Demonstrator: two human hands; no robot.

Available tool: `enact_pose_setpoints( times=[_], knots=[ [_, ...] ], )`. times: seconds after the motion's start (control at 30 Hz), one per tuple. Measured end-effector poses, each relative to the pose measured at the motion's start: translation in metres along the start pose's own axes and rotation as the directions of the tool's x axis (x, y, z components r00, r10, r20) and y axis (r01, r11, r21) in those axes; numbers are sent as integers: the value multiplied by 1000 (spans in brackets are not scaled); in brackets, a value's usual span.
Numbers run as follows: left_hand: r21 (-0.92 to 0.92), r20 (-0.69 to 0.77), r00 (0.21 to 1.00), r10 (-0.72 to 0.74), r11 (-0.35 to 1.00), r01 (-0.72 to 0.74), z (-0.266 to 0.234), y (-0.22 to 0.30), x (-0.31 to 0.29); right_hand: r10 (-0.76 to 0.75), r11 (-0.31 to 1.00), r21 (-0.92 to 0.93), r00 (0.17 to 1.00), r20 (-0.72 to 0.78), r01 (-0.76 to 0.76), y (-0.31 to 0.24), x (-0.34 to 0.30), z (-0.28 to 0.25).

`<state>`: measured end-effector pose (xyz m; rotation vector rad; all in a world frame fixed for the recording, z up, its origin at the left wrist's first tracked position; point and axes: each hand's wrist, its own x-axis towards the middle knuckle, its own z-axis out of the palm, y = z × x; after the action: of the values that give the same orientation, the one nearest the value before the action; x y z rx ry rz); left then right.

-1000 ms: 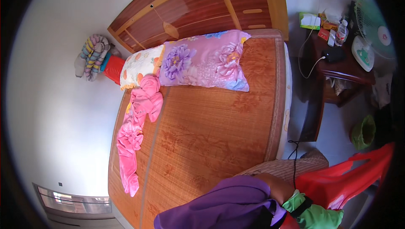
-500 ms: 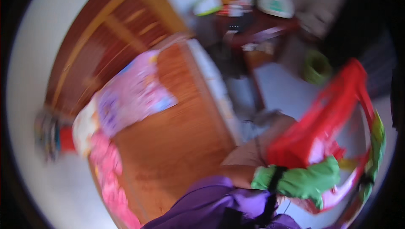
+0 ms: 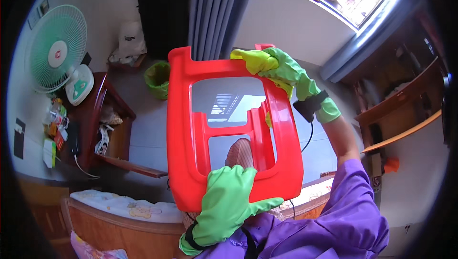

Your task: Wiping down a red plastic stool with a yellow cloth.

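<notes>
A red plastic stool (image 3: 286,135) is tipped in front of me, its open frame and legs showing. My left hand (image 3: 226,199), in a green rubber glove, grips the stool's near edge, with the fingers over the rim and the thumb stretched along it. At the far right corner of the stool, my right hand (image 3: 290,74), also gloved in green, is closed on a yellow cloth (image 3: 255,62). The cloth is pressed against the stool's far edge, and part of it hangs down the right side. My foot and leg show through the stool's opening.
On the left, a fan (image 3: 59,54) stands by a dark red cabinet (image 3: 95,116) with an open door. A green bin (image 3: 157,80) stands on the floor beyond. The wooden bed edge (image 3: 119,218) runs close below. To the right is a wooden shelf unit (image 3: 400,101).
My view has swung from the bed to the fan and window side. The stool, blurred at the right before, is now steady in front of me with both hands on it.
</notes>
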<state>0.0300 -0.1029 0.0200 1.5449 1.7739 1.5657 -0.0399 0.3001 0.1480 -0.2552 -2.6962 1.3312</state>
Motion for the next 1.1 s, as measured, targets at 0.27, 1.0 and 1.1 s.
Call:
enact_pose_setpoints(
  times=[0.27,1.0,1.1],
  knots=[
    [-40,93,996,-17,999,20,7,-16,-13,-138,990,-79,908,-395,117,58,-50,-2],
    [-58,224,974,-21,998,35,28,-27,-5,-282,702,-697,956,-79,150,-16,-85,19],
    [-65,231,973,-18,997,33,27,-30,1,-296,731,-669,947,-130,137,-5,-78,17]
  ],
)
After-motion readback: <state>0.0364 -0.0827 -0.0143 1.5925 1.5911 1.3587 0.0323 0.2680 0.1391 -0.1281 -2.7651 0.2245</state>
